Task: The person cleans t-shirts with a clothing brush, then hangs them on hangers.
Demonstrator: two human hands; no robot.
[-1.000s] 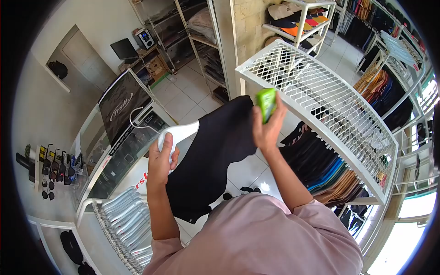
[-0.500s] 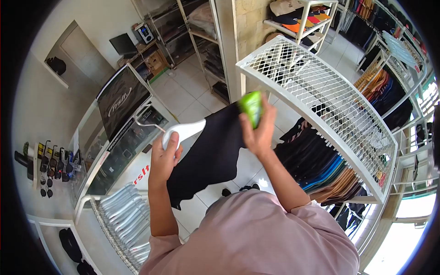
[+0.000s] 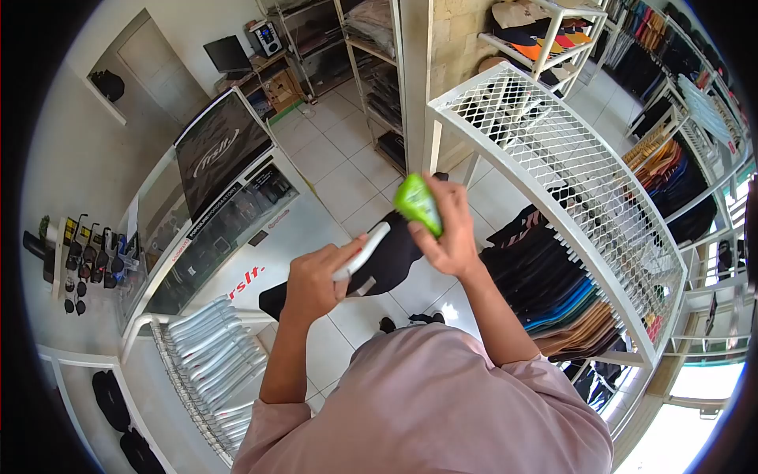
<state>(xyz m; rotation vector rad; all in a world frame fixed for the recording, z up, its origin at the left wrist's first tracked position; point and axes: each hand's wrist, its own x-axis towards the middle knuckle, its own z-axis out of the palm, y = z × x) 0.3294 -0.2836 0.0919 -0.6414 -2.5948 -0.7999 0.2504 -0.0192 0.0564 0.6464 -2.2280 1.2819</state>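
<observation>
My left hand [image 3: 314, 283] is closed round a white clothes hanger [image 3: 365, 250], which is tilted up to the right in front of me. A black garment [image 3: 392, 265] hangs on the hanger and spreads to both sides of it, partly hidden behind my left hand. In my right hand [image 3: 450, 229] I grip a bright green, palm-sized brush [image 3: 416, 202] with a rough left edge. The brush is held just above the garment's right part and overlaps it in this view. The hanger's hook does not show.
At lower left, white hangers [image 3: 213, 340] line a rail beside a glass-fronted counter [image 3: 225, 229]. A white mesh-topped rack [image 3: 553, 182] stands on my right, with many dark garments [image 3: 545, 276] hanging below. Sunglasses [image 3: 87, 265] hang on the left wall. Shelves [image 3: 371, 71] stand at the back.
The hanger has turned in my left hand, so its hook is out of sight and the garment appears shorter. My right hand and the green brush have moved slightly left and down.
</observation>
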